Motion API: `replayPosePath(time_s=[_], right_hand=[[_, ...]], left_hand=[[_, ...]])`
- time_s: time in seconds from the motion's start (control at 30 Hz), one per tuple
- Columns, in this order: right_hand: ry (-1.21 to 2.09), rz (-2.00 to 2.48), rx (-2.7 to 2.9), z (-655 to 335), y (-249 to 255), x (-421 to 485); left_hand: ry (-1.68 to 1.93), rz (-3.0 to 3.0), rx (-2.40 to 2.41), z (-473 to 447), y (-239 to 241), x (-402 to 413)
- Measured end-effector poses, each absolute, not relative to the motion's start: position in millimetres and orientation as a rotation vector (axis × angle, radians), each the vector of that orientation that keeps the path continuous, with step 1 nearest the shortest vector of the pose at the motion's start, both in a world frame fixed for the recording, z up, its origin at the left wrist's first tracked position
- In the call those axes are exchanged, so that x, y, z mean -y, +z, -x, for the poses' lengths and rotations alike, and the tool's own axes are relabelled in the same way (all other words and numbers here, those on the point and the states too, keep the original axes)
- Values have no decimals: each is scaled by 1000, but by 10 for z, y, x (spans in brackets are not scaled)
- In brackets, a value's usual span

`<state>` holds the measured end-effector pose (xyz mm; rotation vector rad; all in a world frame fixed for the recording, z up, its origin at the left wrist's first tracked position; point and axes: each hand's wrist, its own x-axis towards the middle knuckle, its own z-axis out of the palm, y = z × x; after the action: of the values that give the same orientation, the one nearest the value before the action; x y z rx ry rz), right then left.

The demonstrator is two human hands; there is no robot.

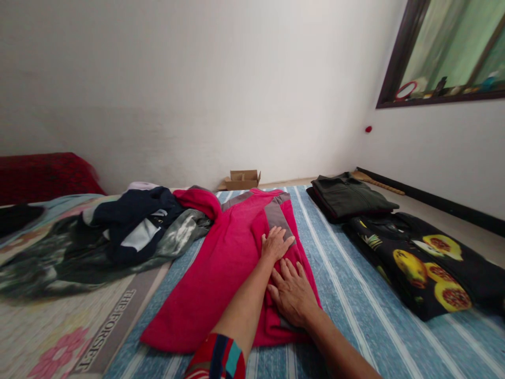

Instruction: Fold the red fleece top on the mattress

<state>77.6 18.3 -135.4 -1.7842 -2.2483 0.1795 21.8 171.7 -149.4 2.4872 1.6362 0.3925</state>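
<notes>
Lettering "THE FORSET" runs along the grey band of the floral sheet (59, 326). Both palms press flat on the red fleece top (221, 273), fingers spread: left hand (276, 243) ahead, right hand (292, 292) behind. It lies on a blue striped mattress (355, 295), between rumpled clothes (130, 231) and folded ones (347, 196).
</notes>
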Motion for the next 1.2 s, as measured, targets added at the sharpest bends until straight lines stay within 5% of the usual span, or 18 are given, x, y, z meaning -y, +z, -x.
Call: replayPosePath(time_s=[0.7, 1.2], right_hand=[[171, 1760, 2241, -795, -1361, -170], [113, 1765, 2267, -835, -1356, -156]], left_hand=[[564, -2601, -1467, 77, -1336, -1490], [350, -2522, -1591, 367, -1460, -1129]])
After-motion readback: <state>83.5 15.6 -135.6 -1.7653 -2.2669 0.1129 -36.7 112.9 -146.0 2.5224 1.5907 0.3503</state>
